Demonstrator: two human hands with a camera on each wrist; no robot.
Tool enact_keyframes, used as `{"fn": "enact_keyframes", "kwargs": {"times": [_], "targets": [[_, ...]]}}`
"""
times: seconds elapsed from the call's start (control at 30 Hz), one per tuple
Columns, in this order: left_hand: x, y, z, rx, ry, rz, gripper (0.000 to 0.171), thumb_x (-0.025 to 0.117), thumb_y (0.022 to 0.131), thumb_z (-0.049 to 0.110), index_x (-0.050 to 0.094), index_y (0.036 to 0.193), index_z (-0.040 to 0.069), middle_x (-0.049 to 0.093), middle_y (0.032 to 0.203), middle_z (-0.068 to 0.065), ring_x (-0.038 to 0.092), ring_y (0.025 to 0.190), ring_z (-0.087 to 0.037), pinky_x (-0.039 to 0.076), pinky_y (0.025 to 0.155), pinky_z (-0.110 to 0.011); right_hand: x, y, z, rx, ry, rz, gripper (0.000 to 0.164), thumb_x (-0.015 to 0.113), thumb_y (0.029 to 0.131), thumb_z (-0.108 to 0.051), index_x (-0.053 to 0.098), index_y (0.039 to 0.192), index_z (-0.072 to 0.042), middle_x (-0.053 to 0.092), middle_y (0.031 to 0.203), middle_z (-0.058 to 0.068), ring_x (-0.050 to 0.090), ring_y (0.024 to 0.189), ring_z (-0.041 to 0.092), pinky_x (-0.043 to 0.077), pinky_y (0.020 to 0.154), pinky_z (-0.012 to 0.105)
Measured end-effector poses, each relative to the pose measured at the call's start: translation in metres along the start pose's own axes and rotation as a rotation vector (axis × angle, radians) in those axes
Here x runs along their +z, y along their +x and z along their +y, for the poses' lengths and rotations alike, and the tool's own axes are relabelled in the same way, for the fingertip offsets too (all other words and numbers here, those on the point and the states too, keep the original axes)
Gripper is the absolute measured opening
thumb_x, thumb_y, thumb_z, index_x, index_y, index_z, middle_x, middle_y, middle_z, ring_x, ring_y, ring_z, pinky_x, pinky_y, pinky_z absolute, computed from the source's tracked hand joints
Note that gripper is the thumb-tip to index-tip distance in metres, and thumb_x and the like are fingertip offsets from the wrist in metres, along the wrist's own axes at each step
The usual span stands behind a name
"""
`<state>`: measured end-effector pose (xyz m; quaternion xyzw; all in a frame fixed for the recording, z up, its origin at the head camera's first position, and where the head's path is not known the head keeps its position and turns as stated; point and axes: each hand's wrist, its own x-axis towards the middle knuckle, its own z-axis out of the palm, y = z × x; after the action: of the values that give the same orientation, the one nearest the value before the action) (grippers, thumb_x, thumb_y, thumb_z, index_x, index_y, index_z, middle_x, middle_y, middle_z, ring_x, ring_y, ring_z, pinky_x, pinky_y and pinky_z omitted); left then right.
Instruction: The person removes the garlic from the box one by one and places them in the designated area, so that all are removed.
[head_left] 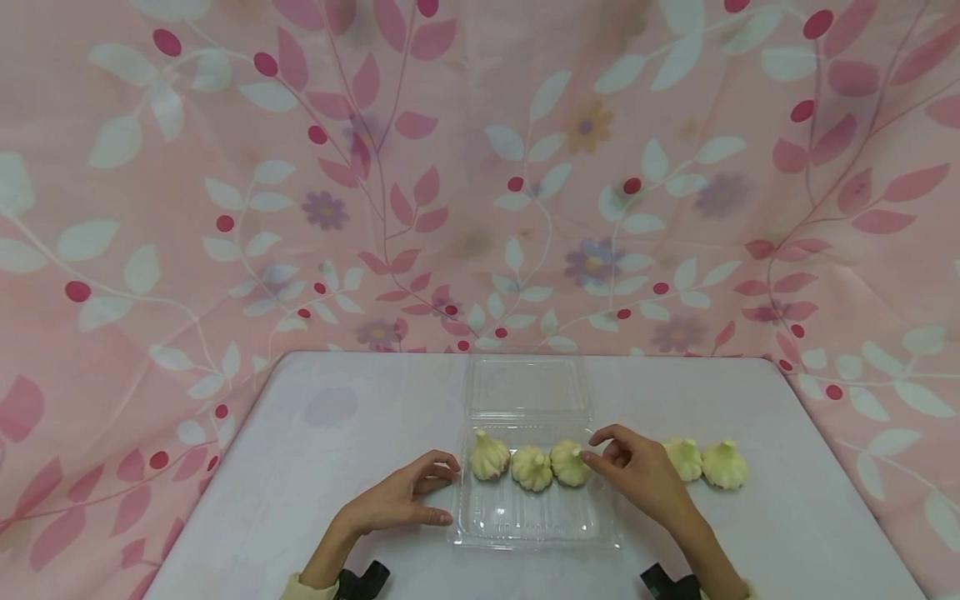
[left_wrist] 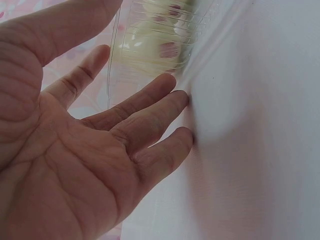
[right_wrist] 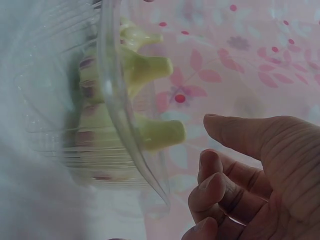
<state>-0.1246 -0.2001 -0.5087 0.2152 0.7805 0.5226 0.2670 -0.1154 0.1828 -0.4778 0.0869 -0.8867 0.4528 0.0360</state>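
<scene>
Garlic in two groups: three bulbs (head_left: 532, 469) in a left-to-right row inside the clear box (head_left: 536, 527), and a loose pair (head_left: 724, 465) side by side on the table (head_left: 360, 425), right of the box.

Right hand (head_left: 637, 467): at the box's right side, between the row and the pair. Thumb and fingers stand apart, fingers partly curled, nothing held. In the right wrist view a gap shows between the thumb tip and the nearest stem (right_wrist: 165, 134).

Key relation: the pair lies to the right of the right hand, behind its back, while the fingertips face left toward the row. Right hand clearly the nearer of the two; any reach to the pair would, I judge, mean swinging it outward.

Axis: boxed bulbs stand upright, stems rising above the rim; the loose pair also looks stem-up, so approach from above seems the natural one.

Left hand (head_left: 405, 496): just off the box's left wall, fingers loosely extended and spread, holding nothing. Whether a fingertip touches the wall: cannot tell. Lid (head_left: 530, 387) laid back, away from the person.
</scene>
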Motion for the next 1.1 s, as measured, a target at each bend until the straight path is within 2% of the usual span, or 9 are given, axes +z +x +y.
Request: {"fn": "enact_keyframes", "kwargs": {"times": [0.33,0.67,0.87,1.1], "targets": [[0.0002,-0.0001,-0.0015,-0.016,0.006,0.011,0.065,0.082,0.082,0.021,0.046,0.136,0.018,0.052,0.137,-0.008,0.047,0.132,-0.034,0.037,0.106,-0.056,0.0080,0.0018,0.0003,0.031,-0.029,-0.014,0.025,0.080,0.084,-0.033,0.069,0.097,-0.016,0.055,0.065,-0.007,0.050,0.056,0.009,0.043,0.049,0.024],[0.0009,0.0000,-0.0008,-0.017,0.004,0.012,0.066,0.082,0.082,0.021,0.046,0.136,0.017,0.053,0.137,-0.008,0.046,0.133,-0.034,0.037,0.107,-0.055,0.0096,0.0027,0.0009,-0.014,-0.038,-0.019,0.022,0.080,0.084,-0.031,0.069,0.096,-0.016,0.054,0.064,-0.009,0.048,0.054,0.007,0.041,0.048,0.024],[0.0011,-0.0005,-0.0007,-0.017,0.003,0.015,0.065,0.083,0.082,0.021,0.046,0.136,0.018,0.053,0.137,-0.007,0.047,0.132,-0.033,0.037,0.107,-0.054,0.0105,0.0039,0.0011,0.001,-0.043,-0.040,0.023,0.080,0.084,-0.032,0.068,0.096,-0.017,0.054,0.064,-0.008,0.049,0.054,0.007,0.041,0.049,0.024],[0.0015,-0.0002,-0.0007,-0.016,-0.004,0.011,0.067,0.082,0.082,0.020,0.045,0.138,0.015,0.052,0.137,-0.008,0.046,0.133,-0.034,0.037,0.107,-0.055,0.0107,0.0048,0.0007,0.006,-0.052,-0.054,0.023,0.081,0.083,-0.030,0.068,0.097,-0.017,0.054,0.064,-0.009,0.048,0.053,0.007,0.040,0.048,0.024]]}}
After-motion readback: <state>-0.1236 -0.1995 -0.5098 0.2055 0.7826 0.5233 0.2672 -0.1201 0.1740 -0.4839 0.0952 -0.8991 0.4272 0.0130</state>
